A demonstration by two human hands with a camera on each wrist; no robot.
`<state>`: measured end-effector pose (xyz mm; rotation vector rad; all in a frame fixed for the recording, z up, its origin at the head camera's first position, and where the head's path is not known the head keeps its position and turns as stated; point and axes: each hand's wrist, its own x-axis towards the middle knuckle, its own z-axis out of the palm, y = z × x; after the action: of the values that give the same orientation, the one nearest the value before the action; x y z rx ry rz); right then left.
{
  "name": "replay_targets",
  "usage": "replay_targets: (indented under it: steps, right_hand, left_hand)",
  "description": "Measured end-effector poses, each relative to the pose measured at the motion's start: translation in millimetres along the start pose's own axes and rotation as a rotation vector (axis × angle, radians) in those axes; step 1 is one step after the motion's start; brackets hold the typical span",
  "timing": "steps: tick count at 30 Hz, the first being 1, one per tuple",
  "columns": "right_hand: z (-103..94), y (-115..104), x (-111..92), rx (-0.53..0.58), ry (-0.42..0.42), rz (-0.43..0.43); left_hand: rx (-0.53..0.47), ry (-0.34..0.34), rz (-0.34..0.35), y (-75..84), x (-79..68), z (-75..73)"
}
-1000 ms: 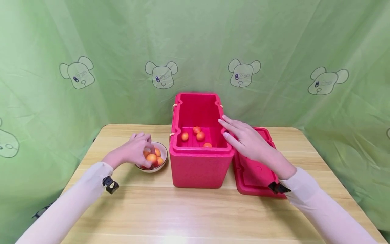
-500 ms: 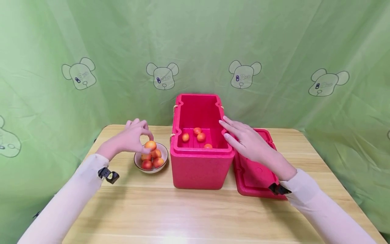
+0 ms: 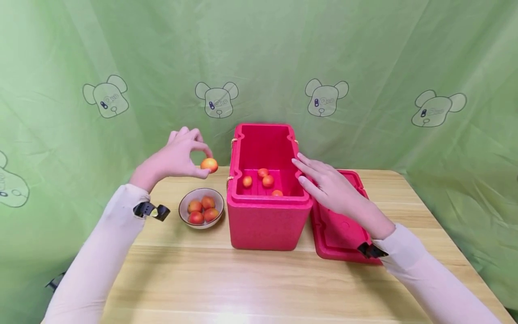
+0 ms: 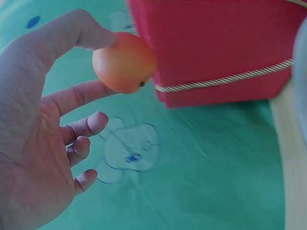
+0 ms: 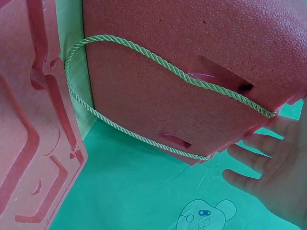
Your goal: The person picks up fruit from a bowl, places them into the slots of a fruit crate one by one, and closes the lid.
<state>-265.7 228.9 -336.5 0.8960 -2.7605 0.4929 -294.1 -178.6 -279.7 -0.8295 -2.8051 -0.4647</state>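
My left hand (image 3: pixel 178 155) pinches a small orange-red fruit, apricot-like (image 3: pixel 209 165), between thumb and forefinger; the other fingers curl loosely beside it. A dark stem spot shows on the fruit (image 4: pixel 125 63) in the left wrist view. The hand is in the air above and behind a white bowl (image 3: pixel 186 220) holding several similar fruits (image 3: pixel 196 218). Right of the bowl stands an uncovered red foam box (image 3: pixel 267 227), with several fruits (image 3: pixel 267 181) on its floor. My right hand (image 3: pixel 332 186) rests on the box's right rim with extended fingers.
A red foam lid (image 3: pixel 340 229) lies on the wooden table (image 3: pixel 182 283) right of the box, under my right forearm. Twisted rope handles (image 5: pixel 144 52) hang on the box's sides. A green curtain (image 3: pixel 263 54) closes off the back and sides.
My left hand has lifted one fruit out of the bowl, then moved up and slightly right with it. The right hand has stayed at the box rim.
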Motion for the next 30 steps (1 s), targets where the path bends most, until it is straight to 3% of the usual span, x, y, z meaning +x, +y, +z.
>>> replay_targets:
  steps: [17,22,30]
  right_hand:
    - [-0.4,-0.4,-2.2,-0.002,0.011,-0.009]
    - [-0.9,-0.4,-2.3,0.0,0.01,-0.01]
    - [0.0,0.6,-1.3,0.005,0.007,-0.011]
  left_hand:
    - [-0.007,0.116,0.101,42.8,38.3,-24.9]
    - [0.03,0.162,0.15,49.5,49.3,-21.5]
    - [0.075,0.271,0.248,52.8,64.8,-3.0]
